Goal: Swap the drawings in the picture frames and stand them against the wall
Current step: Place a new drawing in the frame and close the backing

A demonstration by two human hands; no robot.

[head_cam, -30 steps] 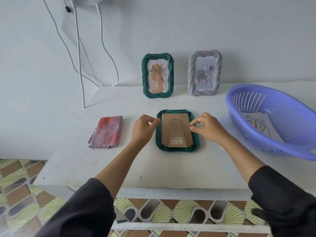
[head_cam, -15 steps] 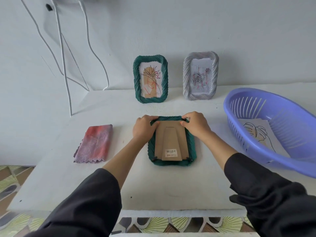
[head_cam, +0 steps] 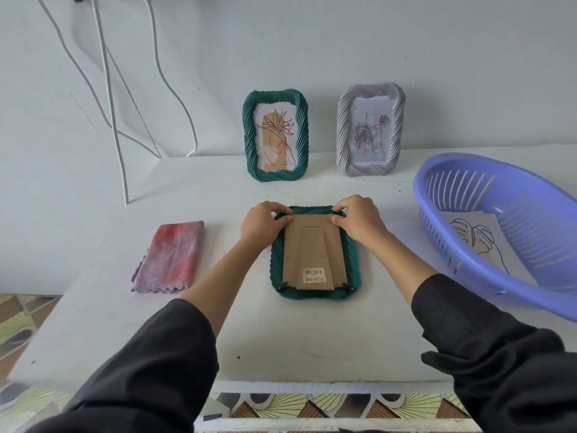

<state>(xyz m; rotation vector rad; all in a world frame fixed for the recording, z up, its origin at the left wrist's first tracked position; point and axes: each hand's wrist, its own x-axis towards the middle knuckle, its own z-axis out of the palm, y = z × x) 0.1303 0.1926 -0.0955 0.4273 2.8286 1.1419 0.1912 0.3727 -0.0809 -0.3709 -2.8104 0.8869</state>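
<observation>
A green picture frame (head_cam: 352, 260) lies face down in the middle of the white table, its brown cardboard back (head_cam: 315, 251) with a barcode sticker facing up. My left hand (head_cam: 262, 225) pinches the frame's far left corner, thumb on the cardboard. My right hand (head_cam: 359, 220) pinches the far right corner the same way. A second green frame (head_cam: 274, 137) with a flower drawing and a grey frame (head_cam: 370, 134) with a rose drawing stand upright against the wall. A loose leaf drawing (head_cam: 480, 242) lies in the purple basket.
The purple plastic basket (head_cam: 462, 267) sits at the table's right side. A folded red and purple cloth (head_cam: 170, 257) lies to the left. White cables (head_cam: 109, 98) hang down the wall at the left. The table's front edge is near my sleeves.
Both hands have moved from the frame's sides up to its far corners, where they now pinch. The camera has drawn closer.
</observation>
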